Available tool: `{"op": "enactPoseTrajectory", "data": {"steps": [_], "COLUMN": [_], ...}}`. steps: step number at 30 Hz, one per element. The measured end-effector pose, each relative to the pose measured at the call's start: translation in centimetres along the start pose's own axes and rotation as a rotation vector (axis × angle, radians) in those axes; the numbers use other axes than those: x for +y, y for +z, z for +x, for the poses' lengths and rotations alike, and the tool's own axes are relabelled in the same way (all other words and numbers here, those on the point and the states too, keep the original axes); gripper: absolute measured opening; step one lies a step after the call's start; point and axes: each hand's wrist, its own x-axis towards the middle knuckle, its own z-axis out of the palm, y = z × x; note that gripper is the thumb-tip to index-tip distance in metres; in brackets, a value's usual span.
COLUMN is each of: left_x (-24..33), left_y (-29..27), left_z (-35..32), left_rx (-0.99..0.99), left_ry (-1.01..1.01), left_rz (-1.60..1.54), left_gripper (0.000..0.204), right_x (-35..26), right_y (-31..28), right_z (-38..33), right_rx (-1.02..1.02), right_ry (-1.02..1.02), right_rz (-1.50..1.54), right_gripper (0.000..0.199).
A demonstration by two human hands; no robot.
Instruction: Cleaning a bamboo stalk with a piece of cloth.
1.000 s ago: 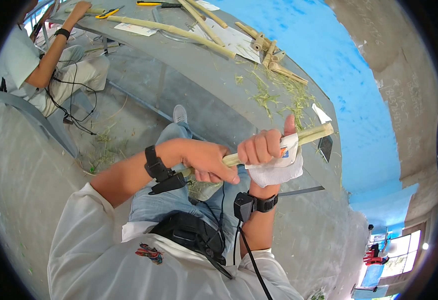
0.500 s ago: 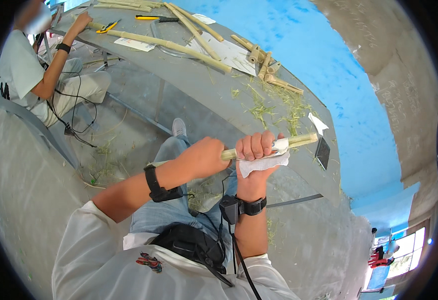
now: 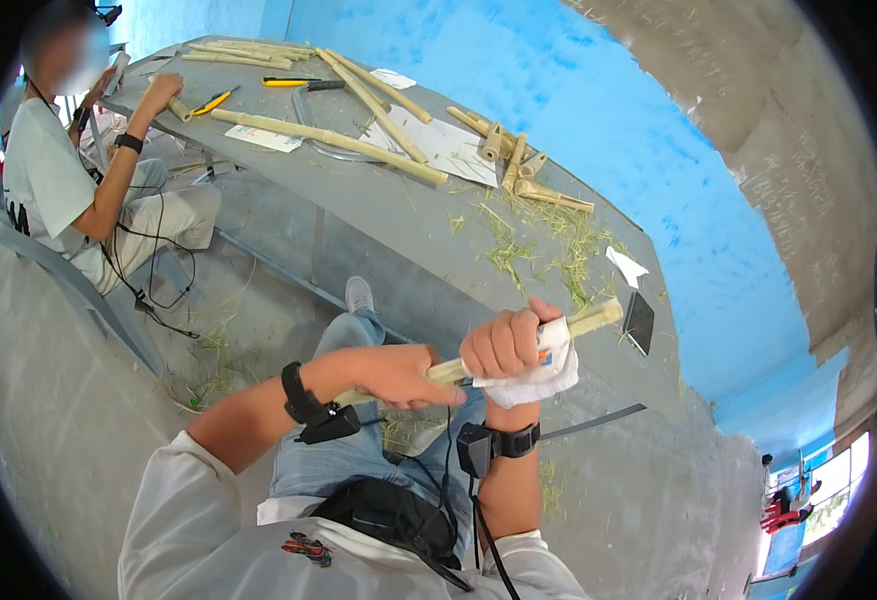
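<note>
**While one bamboo stick (image 3: pixel 590 320) is held just below frame centre, two yellow-and-black tools (image 3: pixel 286 83) lie upper left**

The left hand (image 3: pixel 400 375) has its grip closed on the stick; the right hand (image 3: pixel 500 345) is clamped round it with one white cloth (image 3: pixel 540 385). Upper centre, one long bamboo pole (image 3: pixel 333 145) lies on the worktop (image 3: pixel 398 215); one dark flat device (image 3: pixel 638 322) lies right of centre.

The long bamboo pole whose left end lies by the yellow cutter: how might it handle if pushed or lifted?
The long bamboo pole would probably roll when pushed sideways, since it looks round. It is likely stiff, showing no kink. It may be light for its size, if hollow like the short bamboo pieces.
</note>
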Motion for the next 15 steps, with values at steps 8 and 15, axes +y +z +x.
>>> {"op": "enactPoseTrajectory", "data": {"steps": [8, 15], "left_x": [-2.0, -0.9], "left_y": [0.4, -0.5], "left_z": [3.4, 1.0], "left_rx": [1.123, 0.055], "left_ry": [0.319, 0.022], "left_rz": [0.818, 0.004], "left_gripper": [0.032, 0.045], "right_x": [2.0, -0.4], "right_y": [-1.0, -1.7], "right_z": [-0.7, -0.1], "right_rx": [0.679, -0.005], "right_ry": [-0.46, 0.151], "right_rz": [-0.113, 0.105], "right_gripper": [0.043, 0.05]}}
